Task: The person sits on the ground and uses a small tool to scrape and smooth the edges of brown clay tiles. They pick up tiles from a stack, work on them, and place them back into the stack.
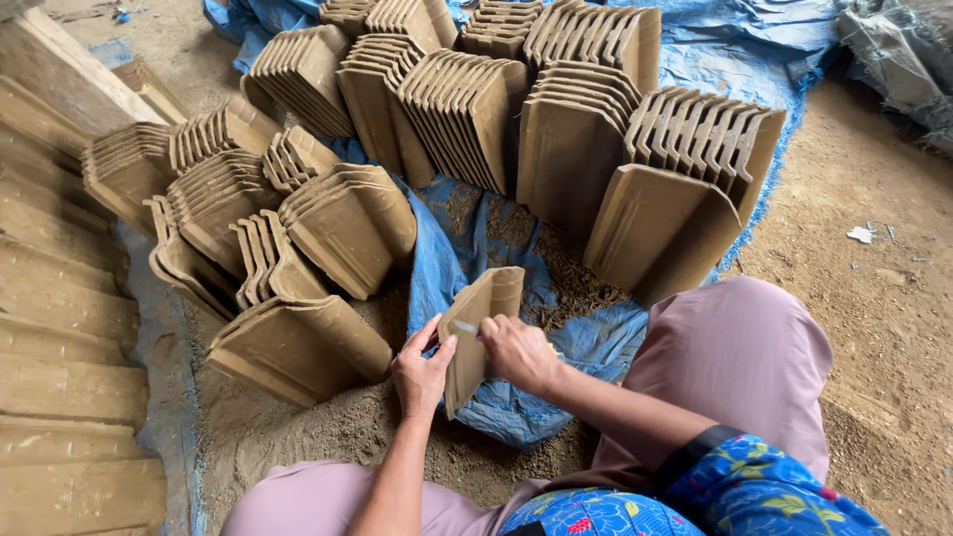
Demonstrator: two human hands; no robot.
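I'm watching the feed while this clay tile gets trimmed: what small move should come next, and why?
Probably draw the small blade in the right hand further along the tile's edge. The left hand steadies the tile upright over the blue tarp, the blade sits at the edge, and clay shavings lie below.

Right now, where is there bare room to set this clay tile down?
Free: blue tarp between the left tile heap and the right tile rows, scattered with clay trimmings; bare dirt floor right of the knee. Crowded: everywhere behind and left of the held tile.
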